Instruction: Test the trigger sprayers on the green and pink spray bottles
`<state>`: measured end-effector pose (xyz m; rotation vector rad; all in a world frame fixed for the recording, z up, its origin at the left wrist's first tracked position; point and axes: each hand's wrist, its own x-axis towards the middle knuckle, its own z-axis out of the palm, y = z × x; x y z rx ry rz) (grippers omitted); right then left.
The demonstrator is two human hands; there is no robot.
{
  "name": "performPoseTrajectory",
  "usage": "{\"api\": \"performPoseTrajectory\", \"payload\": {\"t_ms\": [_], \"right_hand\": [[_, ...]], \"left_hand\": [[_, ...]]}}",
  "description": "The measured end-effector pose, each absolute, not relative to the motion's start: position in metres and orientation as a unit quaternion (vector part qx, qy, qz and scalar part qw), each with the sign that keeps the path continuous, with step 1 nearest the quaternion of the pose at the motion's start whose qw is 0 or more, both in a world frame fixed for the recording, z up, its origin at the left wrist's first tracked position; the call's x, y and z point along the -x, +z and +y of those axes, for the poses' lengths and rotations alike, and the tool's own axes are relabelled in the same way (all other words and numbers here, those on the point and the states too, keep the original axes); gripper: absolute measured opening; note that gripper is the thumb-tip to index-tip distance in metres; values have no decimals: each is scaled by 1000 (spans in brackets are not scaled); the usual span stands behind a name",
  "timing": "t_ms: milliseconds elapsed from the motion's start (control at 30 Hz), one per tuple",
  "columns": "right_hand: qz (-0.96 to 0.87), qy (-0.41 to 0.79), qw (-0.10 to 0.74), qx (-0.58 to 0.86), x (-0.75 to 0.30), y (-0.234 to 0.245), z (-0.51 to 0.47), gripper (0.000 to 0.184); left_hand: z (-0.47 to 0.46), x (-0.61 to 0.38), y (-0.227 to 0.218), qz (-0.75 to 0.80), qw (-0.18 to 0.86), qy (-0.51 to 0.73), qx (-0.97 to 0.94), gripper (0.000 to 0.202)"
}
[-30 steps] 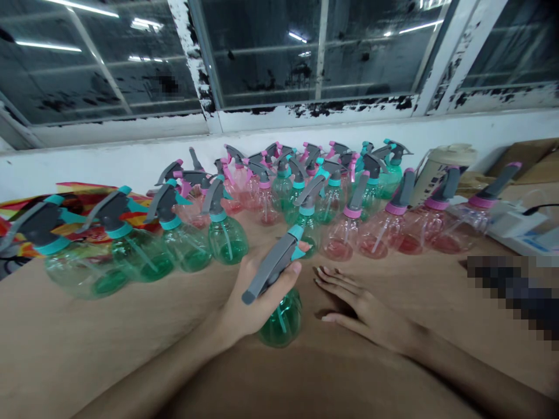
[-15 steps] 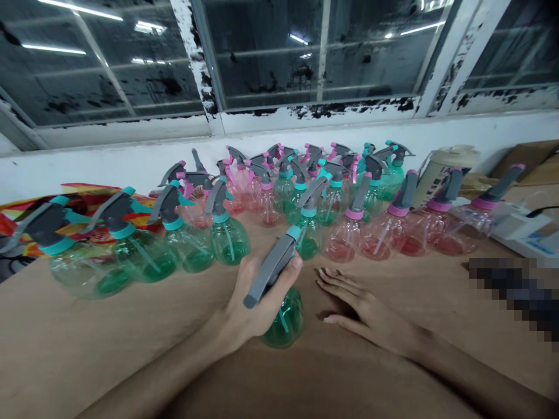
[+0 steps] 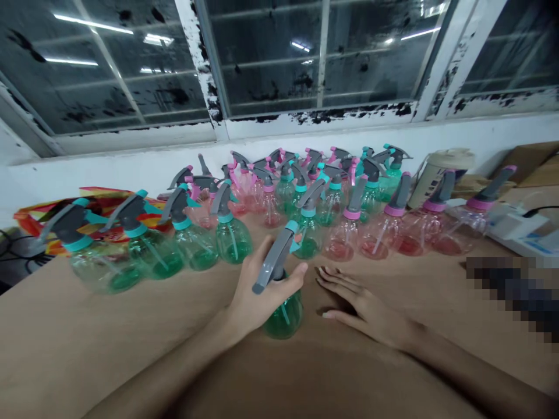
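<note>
Upright on the table before me stands a green spray bottle (image 3: 283, 317) with a grey trigger head and teal tip. My left hand (image 3: 262, 285) is wrapped round its neck just beneath the head, thumb stretched along the near side; the far fingers are partly hidden. To the right, my right hand (image 3: 360, 302) rests palm down on the tabletop, fingers extended, holding nothing. Just beyond both hands runs a row of spray bottles: green ones such as this bottle (image 3: 233, 244) to the left, pink ones such as this bottle (image 3: 340, 244) to the right.
More pink and green spray bottles (image 3: 271, 203) crowd behind the front row, near the wall. A red and yellow plastic bag (image 3: 113, 201) lies at back left. At back right are a beige cylindrical container (image 3: 441, 174), a cardboard box (image 3: 539, 169) and a white power strip (image 3: 519, 230).
My left hand has loosened and slid slightly lower around the bottle, with the thumb now straighter and further from the head. The view has shifted slightly. My right hand stays put.
</note>
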<state>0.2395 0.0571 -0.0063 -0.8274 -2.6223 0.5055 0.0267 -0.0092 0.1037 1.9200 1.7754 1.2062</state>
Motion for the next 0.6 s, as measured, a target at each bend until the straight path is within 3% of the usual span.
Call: {"api": "performPoseTrajectory", "payload": {"t_ms": [200, 433, 600], "right_hand": [[-921, 183, 207, 274, -237, -2, 58, 58], [-852, 245, 262, 382, -226, 38, 64, 38], [-802, 266, 293, 448, -203, 73, 84, 51]], "left_hand": [[-19, -16, 88, 626, 90, 390, -669, 31], [-42, -6, 88, 601, 93, 347, -714, 34], [-42, -2, 89, 622, 18, 326, -712, 28]]}}
